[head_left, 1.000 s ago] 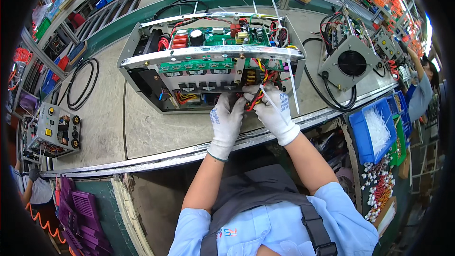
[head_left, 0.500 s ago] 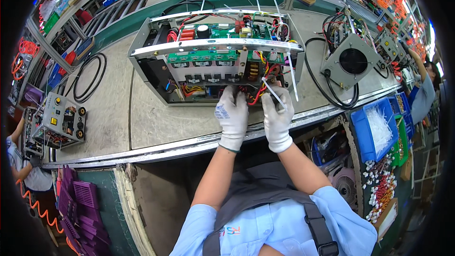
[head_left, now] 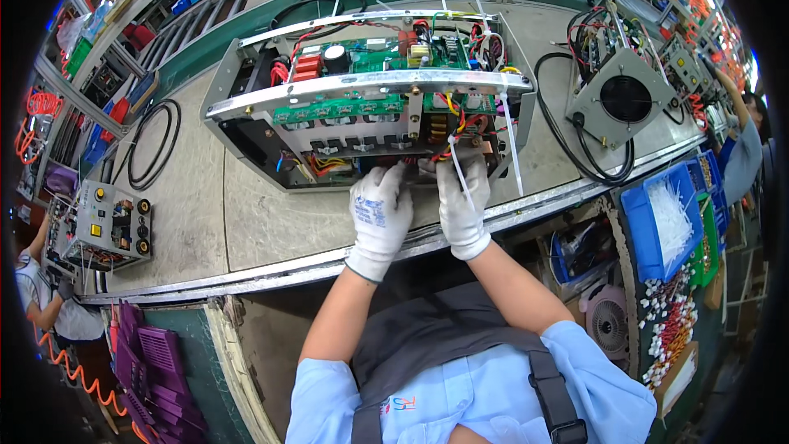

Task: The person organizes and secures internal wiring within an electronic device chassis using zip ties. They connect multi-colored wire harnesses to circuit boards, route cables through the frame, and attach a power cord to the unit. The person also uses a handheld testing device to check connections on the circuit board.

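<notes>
An open metal chassis (head_left: 329, 86) stands on the bench before me, with a green circuit board (head_left: 374, 56) and coloured wires inside. Both my hands wear white gloves and reach into its lower front opening. My left hand (head_left: 381, 212) has bent fingers pressed together, their tips hidden inside beneath the black components. Close by on the right, my right hand (head_left: 463, 207) curls its fingers under a red and yellow wire bundle (head_left: 452, 123). What either hand pinches is hidden. A white cable tie (head_left: 462, 179) around that bundle trails its tail over my right hand. Another long tie (head_left: 513, 144) hangs at the chassis's right end.
Left on the bench are a coiled black cable (head_left: 156, 144) and a small grey unit (head_left: 111, 222). At right stands a unit with a round fan (head_left: 626, 99). Blue bins (head_left: 664, 218) with white ties sit beyond the bench edge. Co-workers are at both sides.
My hands and the chassis have shifted slightly left in the view. My left hand sits a little lower. The cable tie's tail has swung from slanting right to hanging more steeply down.
</notes>
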Available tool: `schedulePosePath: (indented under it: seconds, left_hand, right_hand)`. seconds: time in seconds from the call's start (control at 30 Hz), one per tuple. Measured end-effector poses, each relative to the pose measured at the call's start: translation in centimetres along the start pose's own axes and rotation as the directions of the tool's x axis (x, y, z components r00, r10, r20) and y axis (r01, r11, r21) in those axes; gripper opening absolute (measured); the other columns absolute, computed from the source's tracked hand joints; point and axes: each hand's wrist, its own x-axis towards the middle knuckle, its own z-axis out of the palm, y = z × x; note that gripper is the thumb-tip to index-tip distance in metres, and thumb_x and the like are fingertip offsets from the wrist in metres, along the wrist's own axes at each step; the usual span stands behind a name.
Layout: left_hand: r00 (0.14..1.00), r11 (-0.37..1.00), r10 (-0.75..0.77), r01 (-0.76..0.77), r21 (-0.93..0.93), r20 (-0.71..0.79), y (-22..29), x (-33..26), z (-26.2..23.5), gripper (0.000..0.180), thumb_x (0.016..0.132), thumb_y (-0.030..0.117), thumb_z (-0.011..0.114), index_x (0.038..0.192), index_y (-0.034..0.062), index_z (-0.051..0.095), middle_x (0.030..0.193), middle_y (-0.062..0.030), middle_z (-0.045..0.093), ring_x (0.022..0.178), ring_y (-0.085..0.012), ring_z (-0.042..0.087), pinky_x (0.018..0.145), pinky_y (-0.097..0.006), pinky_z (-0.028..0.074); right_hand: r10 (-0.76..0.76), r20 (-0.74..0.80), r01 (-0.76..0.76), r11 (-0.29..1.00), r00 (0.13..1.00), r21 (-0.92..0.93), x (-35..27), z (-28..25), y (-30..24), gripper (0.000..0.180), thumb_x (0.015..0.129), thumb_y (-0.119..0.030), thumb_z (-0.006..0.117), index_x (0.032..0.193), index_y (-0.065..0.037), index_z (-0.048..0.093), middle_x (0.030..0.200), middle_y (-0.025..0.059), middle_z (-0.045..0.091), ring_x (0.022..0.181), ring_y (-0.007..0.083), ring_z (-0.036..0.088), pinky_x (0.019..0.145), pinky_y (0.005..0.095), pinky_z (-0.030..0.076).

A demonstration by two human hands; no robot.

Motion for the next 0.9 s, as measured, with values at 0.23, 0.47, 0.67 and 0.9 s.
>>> schedulePosePath:
  seconds: [0.23,0.47,0.67,0.9]
  left_hand:
    - [0.716,0.140,-0.407,0.662,-0.736,0.567,0.5,0.7,-2.0,0.024,0.090,0.005,0.058,0.113,0.0002,0.065,0.091,0.0005,0.067,0.069,-0.0027,0.052,0.060,-0.020,0.042]
    - [0.830,0.325,-0.355,0.541,-0.776,0.430,0.2,0.9,-0.3,0.023,0.092,0.006,0.060,0.112,-0.0011,0.066,0.093,-0.0018,0.070,0.074,-0.0028,0.056,0.063,-0.020,0.044]
    - [0.939,0.740,-0.226,0.337,-0.582,0.258,0.3,1.3,-1.2,0.017,0.088,0.005,0.065,0.104,-0.0001,0.069,0.089,-0.0067,0.070,0.079,-0.0096,0.063,0.070,-0.025,0.050]
    - [0.972,0.818,-0.133,0.218,-0.532,0.194,0.6,1.4,-1.4,0.015,0.085,0.005,0.067,0.099,0.0000,0.069,0.087,-0.0107,0.070,0.079,-0.0172,0.067,0.071,-0.029,0.052]
  right_hand:
    - [0.037,0.197,0.037,0.934,0.980,-0.356,0.6,-0.8,-2.5,0.005,0.093,-0.003,0.063,0.096,-0.003,0.060,0.073,-0.0022,0.056,0.054,0.0018,0.047,0.047,0.0203,0.036]
    - [0.121,0.206,-0.057,0.956,0.971,-0.289,0.3,-1.6,-2.6,0.012,0.093,-0.005,0.063,0.105,-0.001,0.063,0.085,0.0018,0.065,0.070,0.0014,0.051,0.060,0.0188,0.041]
    - [0.345,0.153,-0.314,0.930,0.926,-0.192,0.5,-2.0,-3.4,0.009,0.090,-0.009,0.069,0.093,-0.005,0.062,0.073,-0.0054,0.054,0.059,0.0014,0.043,0.052,0.0178,0.034]
    - [0.268,0.183,-0.212,0.937,0.946,-0.277,1.0,-1.7,-4.0,0.013,0.087,-0.007,0.072,0.093,-0.006,0.061,0.081,-0.0040,0.059,0.065,0.0011,0.047,0.057,0.0178,0.038]
